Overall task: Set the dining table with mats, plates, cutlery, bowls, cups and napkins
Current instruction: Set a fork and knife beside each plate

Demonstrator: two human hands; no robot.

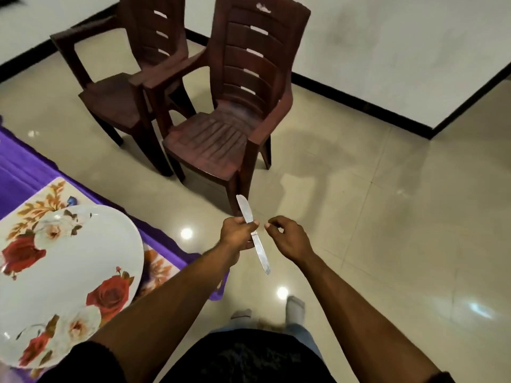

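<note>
Clearly cutlery is in hand: the left hand (240, 234) pinches a knife (253, 234) mid-air beside the table (19, 167); the right hand (287, 239) hovers empty, half-curled. Next, probably, lay it beside the plate (69, 272).

Rose-patterned plate (63, 275), seemingly purple tablecloth (19, 170)

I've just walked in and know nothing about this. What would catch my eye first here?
Probably the table knife, held in the left hand out over the floor, with the right hand close beside it, not touching. Then the rose-patterned plate at lower left, and the two dark plastic chairs behind.
</note>
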